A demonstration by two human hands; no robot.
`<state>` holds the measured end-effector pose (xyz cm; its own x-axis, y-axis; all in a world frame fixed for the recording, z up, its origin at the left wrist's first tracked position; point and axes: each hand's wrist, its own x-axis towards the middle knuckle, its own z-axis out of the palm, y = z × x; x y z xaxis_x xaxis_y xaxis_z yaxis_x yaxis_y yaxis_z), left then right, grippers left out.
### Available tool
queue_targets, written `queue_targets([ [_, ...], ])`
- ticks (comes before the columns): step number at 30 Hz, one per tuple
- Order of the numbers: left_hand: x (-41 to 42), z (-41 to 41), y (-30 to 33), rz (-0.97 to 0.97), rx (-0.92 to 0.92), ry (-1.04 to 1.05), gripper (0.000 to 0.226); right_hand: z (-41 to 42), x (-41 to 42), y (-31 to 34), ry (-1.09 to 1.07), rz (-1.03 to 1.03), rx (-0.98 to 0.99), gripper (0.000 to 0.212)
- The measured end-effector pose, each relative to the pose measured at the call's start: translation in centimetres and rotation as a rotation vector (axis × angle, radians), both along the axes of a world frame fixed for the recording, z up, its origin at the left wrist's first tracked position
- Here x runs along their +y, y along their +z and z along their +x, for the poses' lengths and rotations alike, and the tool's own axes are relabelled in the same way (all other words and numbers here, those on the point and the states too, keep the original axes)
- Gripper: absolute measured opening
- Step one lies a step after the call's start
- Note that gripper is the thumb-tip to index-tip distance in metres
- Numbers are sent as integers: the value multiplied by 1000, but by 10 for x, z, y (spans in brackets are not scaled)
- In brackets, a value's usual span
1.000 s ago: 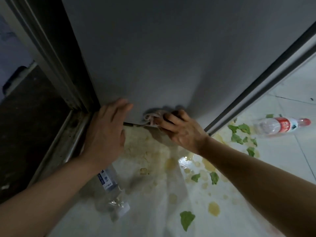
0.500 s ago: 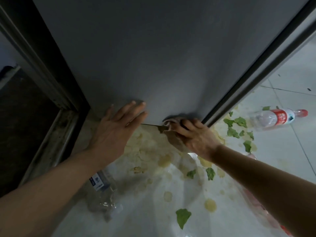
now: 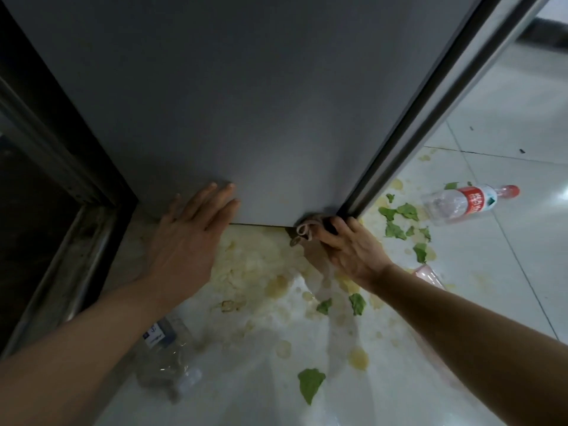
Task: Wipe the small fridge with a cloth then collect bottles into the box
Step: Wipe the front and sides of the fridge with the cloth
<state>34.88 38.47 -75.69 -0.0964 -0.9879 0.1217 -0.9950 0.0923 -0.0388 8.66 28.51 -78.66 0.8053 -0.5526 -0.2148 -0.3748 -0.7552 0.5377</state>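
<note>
Wiping step in hand. Right hand (image 3: 349, 249) grips the cloth (image 3: 307, 231) at the fridge (image 3: 261, 103) panel's bottom right corner; left hand (image 3: 189, 233) lies flat, fingers straight, against the bottom edge. 2 bottles (image 3: 470, 202) on the floor (image 3: 507, 272), possibly more; no box in view. Next: finish the edge, then gather bottles.

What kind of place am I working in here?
Probably an indoor kitchen or pantry area with a messy floor: a grey fridge stands on glossy pale floor tiles, with leaf scraps, yellowish spills and a red-labelled bottle lying around it.
</note>
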Motion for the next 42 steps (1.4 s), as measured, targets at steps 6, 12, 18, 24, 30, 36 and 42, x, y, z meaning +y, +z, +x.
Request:
queue_targets([
  [6, -10, -26, 12, -130, 29, -75, 72, -21, 18, -4, -314, 167, -364, 38],
  [12, -24, -48, 16, -302, 9, -203, 65, -40, 47, 7, -731, 367, -1244, 27],
  [18, -41, -59, 25, -364, -83, -336, 57, -28, 14, 5, -1025, 529, -1589, 36],
  [24, -58, -55, 28, -397, -152, -390, 59, 0, -5, -28, -1160, 465, -1496, 70],
  [30, -66, -53, 20, -436, -174, -381, 53, 6, -21, -35, -1111, 380, -1420, 49],
  [36, -66, -50, 23, -410, -245, -363, 60, -2, -20, -20, -999, 302, -1496, 33],
  [42, -61, -63, 50, -366, -261, -351, 61, -5, -19, 34, -864, 211, -1606, 31],
])
